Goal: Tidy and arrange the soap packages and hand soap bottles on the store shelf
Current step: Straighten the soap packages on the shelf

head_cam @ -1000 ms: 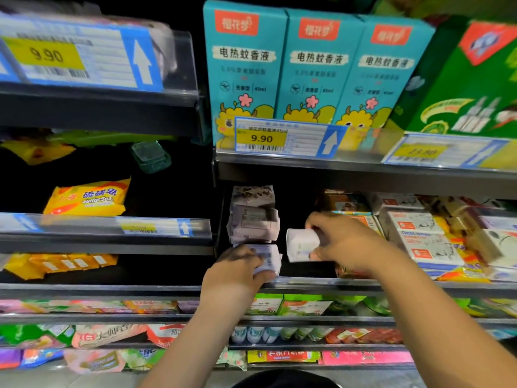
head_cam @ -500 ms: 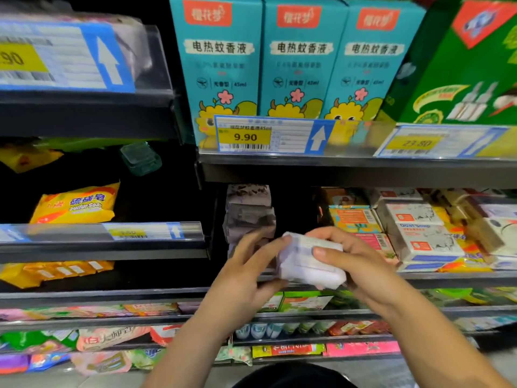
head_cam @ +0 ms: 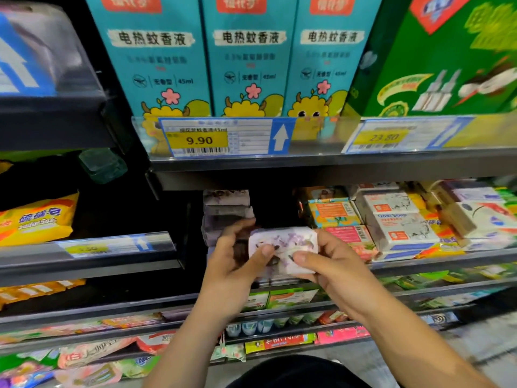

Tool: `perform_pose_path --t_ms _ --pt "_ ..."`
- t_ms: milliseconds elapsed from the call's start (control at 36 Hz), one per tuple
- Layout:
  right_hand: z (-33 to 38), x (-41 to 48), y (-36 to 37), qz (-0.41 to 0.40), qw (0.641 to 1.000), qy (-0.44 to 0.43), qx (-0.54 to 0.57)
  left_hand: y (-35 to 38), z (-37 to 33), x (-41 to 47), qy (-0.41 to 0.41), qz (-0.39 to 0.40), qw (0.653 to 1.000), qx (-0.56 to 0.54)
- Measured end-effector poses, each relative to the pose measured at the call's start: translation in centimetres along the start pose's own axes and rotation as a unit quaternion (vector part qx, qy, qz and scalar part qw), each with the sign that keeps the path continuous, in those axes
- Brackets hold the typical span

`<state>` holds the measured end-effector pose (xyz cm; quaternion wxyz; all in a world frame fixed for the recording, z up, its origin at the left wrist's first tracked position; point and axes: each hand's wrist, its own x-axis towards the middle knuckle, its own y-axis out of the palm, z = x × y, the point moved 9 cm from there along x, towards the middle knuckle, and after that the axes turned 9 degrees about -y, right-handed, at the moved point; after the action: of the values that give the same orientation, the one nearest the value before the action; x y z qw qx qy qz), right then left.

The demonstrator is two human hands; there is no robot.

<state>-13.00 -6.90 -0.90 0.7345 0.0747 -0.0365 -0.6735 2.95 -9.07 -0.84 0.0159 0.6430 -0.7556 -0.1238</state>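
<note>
Retail shop, household-goods aisle. Tiered dark metal shelves with clear price strips on the front edges. Yellow price tag reads 9.90, with barcode and blue up-arrow. A second tag reads 23.80, and a third tag on the left shelf is too blurred to read. Three identical teal boxes stand side by side facing out, green box just beside them. Below are stacked Goat Soap boxes, a yellow sulfur soap pack and rows of sealed packets on the lower shelves.
</note>
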Motion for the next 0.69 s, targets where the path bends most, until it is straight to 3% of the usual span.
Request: perform_pose_path --t_ms 56,222,306,444,528,611,694 --pt "0.5 0.1 -0.4 -0.028 0.999 -0.017 0.024 0.6 0.2 -0.1 -0.002 0.023 1.0 0.0" --pt "0.9 -0.2 -1.1 -0.048 0.994 -0.013 0.098 1.0 0.5 -0.6 0.016 0.114 0.979 0.165" --pt "0.6 -0.2 -0.7 -0.033 0.987 0.012 0.157 1.2 -0.9 -0.9 0.071 0.094 0.962 0.248" --pt "0.3 -0.1 0.7 0.066 0.968 0.04 0.24 0.8 -2.8 -1.4 0.149 0.045 0.971 0.181" --pt "0.2 -0.2 0.5 0.095 0.981 0.022 0.166 0.2 -2.4 -1.4 0.117 0.036 0.983 0.137" --pt "0.0 0.0 0.0 0.073 0.996 0.003 0.044 0.0 -1.8 -1.2 0.072 0.024 0.99 0.119" --pt "0.3 -0.1 0.2 0.052 0.998 -0.017 -0.002 0.2 -2.1 -1.5 0.072 0.002 0.992 0.1"
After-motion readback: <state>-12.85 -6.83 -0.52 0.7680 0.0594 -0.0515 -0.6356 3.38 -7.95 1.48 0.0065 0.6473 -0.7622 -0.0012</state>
